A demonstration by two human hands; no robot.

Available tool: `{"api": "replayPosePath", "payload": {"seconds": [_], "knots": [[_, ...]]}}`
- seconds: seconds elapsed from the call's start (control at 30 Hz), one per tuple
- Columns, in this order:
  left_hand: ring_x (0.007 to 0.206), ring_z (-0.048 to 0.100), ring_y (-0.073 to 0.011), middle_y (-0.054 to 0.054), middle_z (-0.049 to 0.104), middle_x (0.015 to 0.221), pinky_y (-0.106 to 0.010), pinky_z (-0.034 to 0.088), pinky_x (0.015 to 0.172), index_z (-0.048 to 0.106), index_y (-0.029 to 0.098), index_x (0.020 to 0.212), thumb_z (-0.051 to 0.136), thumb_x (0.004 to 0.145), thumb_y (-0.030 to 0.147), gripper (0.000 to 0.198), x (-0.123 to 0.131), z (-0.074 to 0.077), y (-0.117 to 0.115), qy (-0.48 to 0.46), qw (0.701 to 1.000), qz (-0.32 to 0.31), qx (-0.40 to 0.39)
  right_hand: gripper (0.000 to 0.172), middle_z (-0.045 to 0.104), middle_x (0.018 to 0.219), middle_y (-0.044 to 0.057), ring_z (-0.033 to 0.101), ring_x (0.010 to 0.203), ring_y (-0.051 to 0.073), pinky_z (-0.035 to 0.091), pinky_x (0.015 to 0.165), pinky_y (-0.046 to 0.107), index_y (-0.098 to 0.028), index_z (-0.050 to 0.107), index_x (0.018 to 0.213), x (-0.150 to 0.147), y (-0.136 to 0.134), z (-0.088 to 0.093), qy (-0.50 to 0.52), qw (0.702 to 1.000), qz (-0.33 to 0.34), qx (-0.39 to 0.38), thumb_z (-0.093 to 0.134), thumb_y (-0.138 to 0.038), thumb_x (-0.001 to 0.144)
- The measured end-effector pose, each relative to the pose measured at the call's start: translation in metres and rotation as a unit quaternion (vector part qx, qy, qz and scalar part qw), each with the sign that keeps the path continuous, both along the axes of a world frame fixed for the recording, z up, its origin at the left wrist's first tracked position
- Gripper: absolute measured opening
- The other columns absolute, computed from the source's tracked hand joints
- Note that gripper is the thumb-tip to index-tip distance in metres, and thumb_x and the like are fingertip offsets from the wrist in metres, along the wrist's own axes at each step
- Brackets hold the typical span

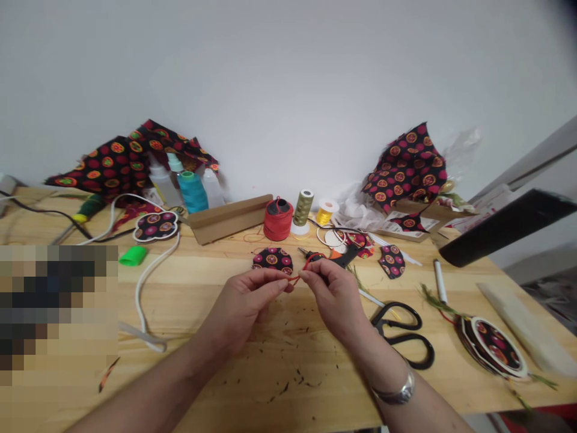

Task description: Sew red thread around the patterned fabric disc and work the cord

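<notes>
My left hand and my right hand meet over the middle of the wooden table, each pinching a thin red cord. A loop of the cord rises over the right fingers. Just behind my fingertips lies a round piece of dark patterned fabric. Partly hidden beyond my right hand is a black hot glue gun with an orange trigger. Scissors with black handles rest beside my right forearm. Farther back stands a spool of red cord.
Behind are an olive thread spool, a yellow spool, a cardboard strip and a teal thread cone. A white cable curves at left, near a green cap. A fabric-covered round ornament lies right.
</notes>
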State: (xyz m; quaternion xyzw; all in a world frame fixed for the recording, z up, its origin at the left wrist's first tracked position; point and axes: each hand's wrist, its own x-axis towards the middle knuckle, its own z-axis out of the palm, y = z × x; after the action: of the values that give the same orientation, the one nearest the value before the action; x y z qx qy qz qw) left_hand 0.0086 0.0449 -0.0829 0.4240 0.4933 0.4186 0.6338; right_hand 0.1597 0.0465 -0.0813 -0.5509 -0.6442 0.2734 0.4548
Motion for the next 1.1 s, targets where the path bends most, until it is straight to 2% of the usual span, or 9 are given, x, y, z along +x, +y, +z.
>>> {"api": "replayPosePath", "payload": {"seconds": [0.27, 0.5, 0.83, 1.1], "knots": [[0.036, 0.027, -0.0010, 0.000, 0.068, 0.069, -0.019, 0.015, 0.035, 0.070, 0.017, 0.073, 0.066, 0.067, 0.025, 0.010, 0.0011, 0.0047, -0.0001, 0.010, 1.000, -0.006, -0.001, 0.014, 0.057, 0.063, -0.001, 0.050, 0.060, 0.011, 0.038, 0.056, 0.020, -0.017, 0.058, 0.066, 0.0000, -0.0015, -0.0032, 0.003, 1.000, 0.010, 0.003, 0.055, -0.020, 0.079], [0.035, 0.025, -0.0022, 0.006, 0.054, 0.047, -0.019, 0.014, 0.036, 0.069, 0.018, 0.070, 0.066, 0.067, 0.025, 0.009, 0.0011, 0.0047, -0.0012, 0.014, 1.000, -0.003, -0.008, 0.014, 0.057, 0.061, -0.002, 0.049, 0.058, 0.010, 0.037, 0.055, 0.020, -0.017, 0.058, 0.064, -0.0003, -0.0014, -0.0015, -0.007, 1.000, 0.007, 0.008, 0.056, -0.020, 0.078], [0.037, 0.028, -0.0041, 0.008, 0.046, 0.043, -0.019, 0.018, 0.038, 0.067, 0.018, 0.070, 0.067, 0.065, 0.026, 0.009, 0.0004, 0.0055, -0.0016, 0.018, 1.000, -0.003, -0.001, 0.014, 0.055, 0.060, -0.002, 0.048, 0.058, 0.010, 0.037, 0.055, 0.020, -0.016, 0.058, 0.065, -0.0003, -0.0016, -0.0013, -0.002, 1.000, 0.010, 0.003, 0.055, -0.020, 0.078], [0.036, 0.025, -0.0053, 0.009, 0.038, 0.040, -0.021, 0.015, 0.038, 0.068, 0.019, 0.073, 0.065, 0.067, 0.028, 0.011, 0.0004, 0.0063, -0.0018, 0.039, 0.999, -0.006, 0.007, 0.016, 0.053, 0.059, -0.003, 0.046, 0.056, 0.010, 0.035, 0.051, 0.020, -0.017, 0.056, 0.062, -0.0005, -0.0017, -0.0012, 0.023, 0.999, 0.023, -0.019, 0.055, -0.022, 0.078]]}}
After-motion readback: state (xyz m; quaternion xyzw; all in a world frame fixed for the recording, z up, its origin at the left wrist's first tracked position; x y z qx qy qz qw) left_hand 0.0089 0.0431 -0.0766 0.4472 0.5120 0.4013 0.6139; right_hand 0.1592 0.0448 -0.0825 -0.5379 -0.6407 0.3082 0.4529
